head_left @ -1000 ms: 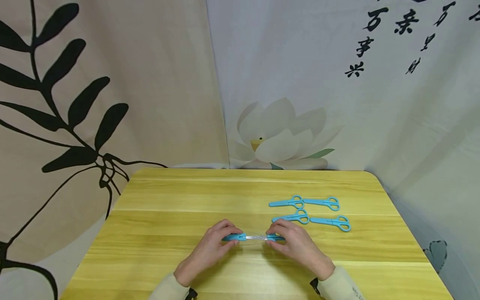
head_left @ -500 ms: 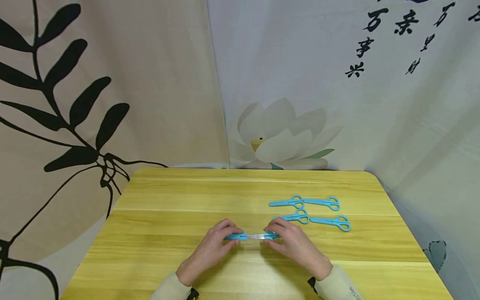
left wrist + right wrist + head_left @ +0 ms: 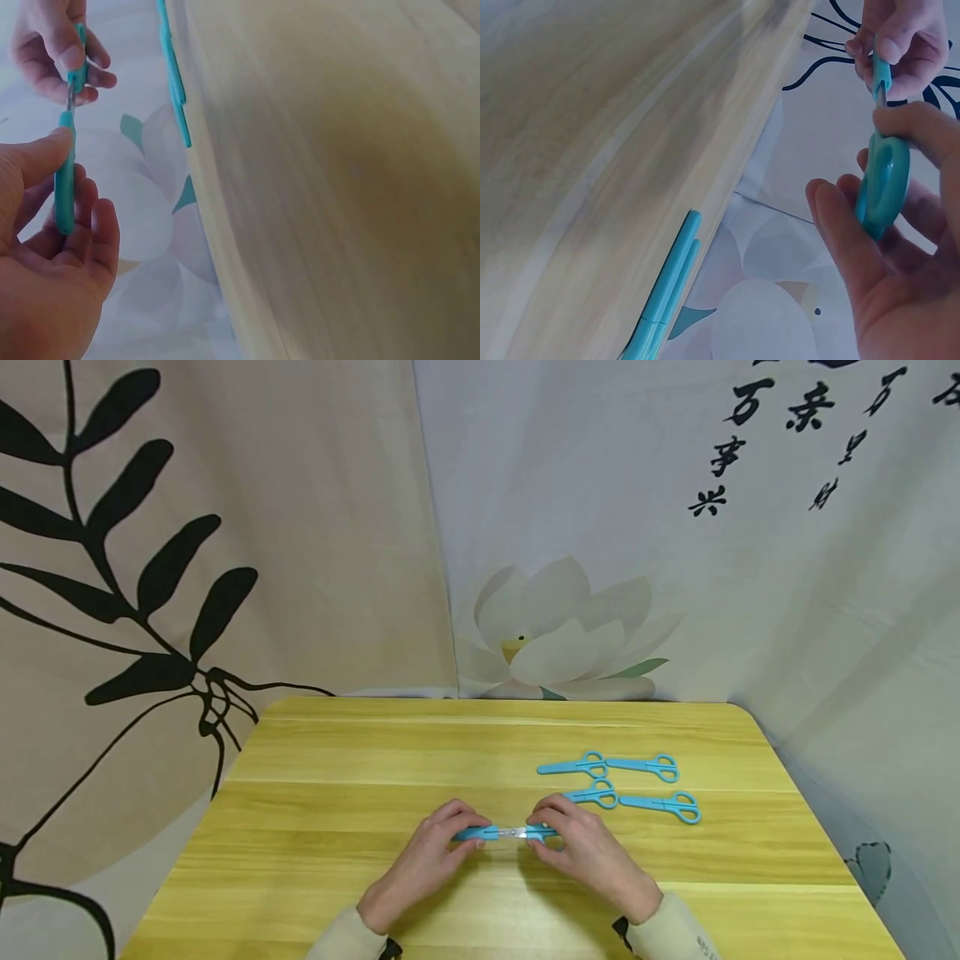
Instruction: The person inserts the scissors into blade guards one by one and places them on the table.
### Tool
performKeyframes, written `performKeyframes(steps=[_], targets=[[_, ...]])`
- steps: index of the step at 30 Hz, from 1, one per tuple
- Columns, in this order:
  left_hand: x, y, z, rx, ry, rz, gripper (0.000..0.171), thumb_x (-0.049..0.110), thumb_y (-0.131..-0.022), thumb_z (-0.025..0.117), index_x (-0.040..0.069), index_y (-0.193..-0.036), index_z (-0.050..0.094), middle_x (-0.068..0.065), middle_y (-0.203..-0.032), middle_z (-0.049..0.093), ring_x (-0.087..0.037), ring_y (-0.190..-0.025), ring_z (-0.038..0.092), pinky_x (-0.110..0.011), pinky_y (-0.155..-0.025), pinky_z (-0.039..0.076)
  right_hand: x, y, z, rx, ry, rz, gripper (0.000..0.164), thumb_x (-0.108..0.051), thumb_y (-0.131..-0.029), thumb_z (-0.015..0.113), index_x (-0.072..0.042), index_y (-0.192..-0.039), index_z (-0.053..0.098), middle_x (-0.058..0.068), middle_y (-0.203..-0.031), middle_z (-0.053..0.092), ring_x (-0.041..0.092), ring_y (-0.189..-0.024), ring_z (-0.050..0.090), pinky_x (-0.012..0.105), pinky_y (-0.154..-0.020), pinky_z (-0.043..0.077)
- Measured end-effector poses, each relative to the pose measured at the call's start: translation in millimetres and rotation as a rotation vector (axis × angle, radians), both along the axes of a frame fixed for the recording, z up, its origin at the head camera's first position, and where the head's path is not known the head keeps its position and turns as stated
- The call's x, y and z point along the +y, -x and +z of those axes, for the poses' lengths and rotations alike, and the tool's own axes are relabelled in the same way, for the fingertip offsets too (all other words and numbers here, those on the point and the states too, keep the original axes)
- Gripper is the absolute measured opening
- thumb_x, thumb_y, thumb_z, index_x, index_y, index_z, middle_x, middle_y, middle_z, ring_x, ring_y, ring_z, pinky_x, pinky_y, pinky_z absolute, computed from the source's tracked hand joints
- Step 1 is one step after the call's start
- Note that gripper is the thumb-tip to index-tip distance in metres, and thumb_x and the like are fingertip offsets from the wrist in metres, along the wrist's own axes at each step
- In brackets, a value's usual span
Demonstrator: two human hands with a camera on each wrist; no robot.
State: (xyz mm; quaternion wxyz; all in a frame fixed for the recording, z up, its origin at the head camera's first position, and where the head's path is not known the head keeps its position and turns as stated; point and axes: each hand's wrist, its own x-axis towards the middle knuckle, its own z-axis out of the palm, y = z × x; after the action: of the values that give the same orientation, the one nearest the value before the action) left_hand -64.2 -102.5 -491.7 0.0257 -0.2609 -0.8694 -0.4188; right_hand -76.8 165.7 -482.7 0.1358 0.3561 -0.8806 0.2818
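A pair of scissors (image 3: 537, 832) with blue handles is held level between both hands, its metal blades partly inside a blue sheath (image 3: 480, 833). My left hand (image 3: 432, 852) pinches the sheath between thumb and fingers; the left wrist view shows the sheath (image 3: 65, 180) lying along the curled fingers. On the other side, my right hand (image 3: 588, 847) grips the scissors by the handle loops, which show in the right wrist view as a blue handle (image 3: 885, 184). A short bare stretch of blade shows between sheath and handles.
Behind the right hand, several sheathed blue scissors lie in two rows, among them one at the back right (image 3: 643, 766) and one at the front right (image 3: 662, 805). The wooden table (image 3: 337, 760) reaches back to printed curtains (image 3: 337, 527).
The hands have drawn slightly closer together. Less bare blade shows between the sheath and the handles than one second ago. The scissors on the table have stayed put.
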Motion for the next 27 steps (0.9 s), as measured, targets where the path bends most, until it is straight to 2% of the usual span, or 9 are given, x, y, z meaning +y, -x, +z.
performKeyframes(steps=[9, 18, 27], targets=[[0.6, 1.2, -1.2, 0.013, 0.0, -0.005, 0.024, 0.007, -0.093, 0.077, 0.017, -0.115, 0.076, 0.009, -0.11, 0.063, -0.009, -0.093, 0.059, -0.026, -0.078, 0.054, -1.9, 0.2, 0.4, 0.021, -0.013, -0.012, 0.023, -0.013, -0.082, 0.089, -0.011, -0.1, 0.074, -0.002, -0.106, 0.066, 0.011, -0.085, 0.065, 0.024, -0.069, 0.056], [2.9, 1.8, -0.3, 0.016, -0.002, -0.017, 0.023, 0.005, -0.093, 0.077, 0.015, -0.114, 0.076, 0.007, -0.109, 0.063, -0.008, -0.091, 0.059, -0.025, -0.077, 0.054, -3.8, 0.5, -1.1, 0.019, 0.009, 0.012, 0.023, -0.011, -0.082, 0.088, -0.01, -0.1, 0.074, -0.002, -0.104, 0.065, 0.009, -0.081, 0.064, 0.019, -0.065, 0.054], [5.1, 1.6, -0.9, 0.028, -0.004, -0.013, 0.023, 0.005, -0.092, 0.079, 0.015, -0.113, 0.076, 0.008, -0.109, 0.063, -0.008, -0.092, 0.06, -0.025, -0.077, 0.054, -5.1, 1.1, -2.7, 0.022, 0.021, 0.022, 0.024, -0.01, -0.081, 0.088, -0.011, -0.1, 0.074, -0.002, -0.104, 0.065, 0.009, -0.082, 0.064, 0.019, -0.067, 0.054]])
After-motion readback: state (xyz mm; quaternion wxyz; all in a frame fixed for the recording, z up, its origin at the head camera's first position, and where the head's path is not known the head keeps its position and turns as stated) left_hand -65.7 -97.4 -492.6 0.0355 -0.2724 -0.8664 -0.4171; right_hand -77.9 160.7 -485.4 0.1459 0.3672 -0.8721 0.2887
